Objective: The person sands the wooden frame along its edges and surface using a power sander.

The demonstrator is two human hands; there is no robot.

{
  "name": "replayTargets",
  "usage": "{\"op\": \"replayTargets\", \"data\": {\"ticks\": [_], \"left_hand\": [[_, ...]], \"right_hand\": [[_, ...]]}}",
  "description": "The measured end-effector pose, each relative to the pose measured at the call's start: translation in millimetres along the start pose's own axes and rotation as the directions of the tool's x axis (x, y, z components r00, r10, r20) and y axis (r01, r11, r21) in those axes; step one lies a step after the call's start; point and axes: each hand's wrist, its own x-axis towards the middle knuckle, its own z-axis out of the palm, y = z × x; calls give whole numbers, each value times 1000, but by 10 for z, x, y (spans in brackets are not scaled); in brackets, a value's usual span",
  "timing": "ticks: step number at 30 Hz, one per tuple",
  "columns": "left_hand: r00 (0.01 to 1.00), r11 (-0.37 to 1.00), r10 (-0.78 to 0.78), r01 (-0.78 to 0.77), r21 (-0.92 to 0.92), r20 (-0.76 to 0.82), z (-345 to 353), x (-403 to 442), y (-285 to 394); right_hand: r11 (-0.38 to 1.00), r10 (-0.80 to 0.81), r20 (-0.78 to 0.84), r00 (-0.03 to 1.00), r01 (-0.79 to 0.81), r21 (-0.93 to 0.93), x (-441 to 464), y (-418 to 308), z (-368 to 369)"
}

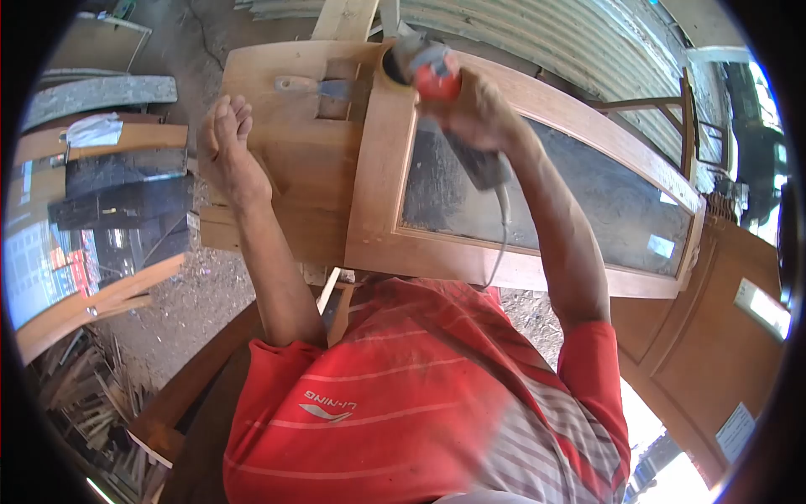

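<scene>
My right hand [474, 109] is wrapped round a power grinder [477, 160] with a red and grey head and a trailing cord. Its disc end is over the top left corner of a wooden frame [375, 193] with a dark glass panel [478, 197]; whether it touches the wood is unclear. Raised at the left, my left hand [228, 139] has its fingers curled in, and I cannot make out anything in them. Behind it lies a wooden board [294, 151], with a putty knife [311, 85] across a square recess near its top.
Panels and glass [126, 185] stand at the left, above a heap of wood scraps [101, 420]. A wooden door [722, 336] leans at the right, and a wooden chair [688, 126] stands at the upper right. Corrugated sheeting [537, 42] lies beyond the frame. The cord hangs near my right forearm.
</scene>
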Motion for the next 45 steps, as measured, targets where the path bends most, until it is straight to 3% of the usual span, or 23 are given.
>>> {"op": "replayTargets", "data": {"ticks": [3,4,6,9,10,13,15,18,21,22,26,29,32,36,39,42,45], "left_hand": [[999,999,-39,39,-27,0,97,-80,-58],[999,999,-50,50,-20,21,189,-110,-89],[993,997,-80,80,-5,82,438,-226,-174],[978,995,-100,98,19,181,760,-368,-308],[971,995,-84,71,65,224,801,-388,-350],[940,979,-22,-48,196,341,831,-403,-547],[893,951,36,-169,259,448,899,-418,-737],[792,729,40,-440,525,609,1201,-528,-800],[656,549,188,-687,475,731,1624,-653,-935],[651,351,92,-729,587,754,1736,-695,-934],[680,104,88,-733,672,728,1935,-787,-1033],[726,56,41,-688,724,687,1986,-792,-1031],[828,247,69,-555,795,557,2018,-734,-1102],[834,238,74,-548,802,547,2042,-645,-1266],[835,178,55,-548,817,548,2030,-625,-1277],[823,130,96,-568,813,560,2039,-641,-1287],[799,228,98,-598,768,593,2038,-539,-1318]], "right_hand": [[999,36,-100,994,-33,35,293,-3,-164],[976,-136,-28,990,129,-175,363,27,-136],[945,-199,-37,979,181,-272,404,45,85],[996,91,-240,966,-89,20,42,-134,186],[989,148,-288,946,-147,24,-13,-63,172],[980,153,-309,939,-104,169,-332,323,-253],[947,321,-336,886,-294,130,-448,984,-492],[908,412,-469,781,-314,277,-938,1635,-999],[820,564,-485,669,-382,426,-1451,1989,-1387],[795,599,-485,637,-402,454,-1599,2091,-1486],[803,590,-517,620,-383,457,-2006,2837,-1742],[802,587,-501,636,-367,472,-2348,3518,-2118],[807,587,-530,612,-394,439,-2822,4125,-2602],[792,610,-562,558,-449,413,-3359,5052,-3168],[693,720,-527,452,-506,513,-3714,5452,-3561],[626,778,-483,402,-429,651,-3821,5659,-3742],[784,621,-536,572,-464,412,-3658,5456,-3651]]}}
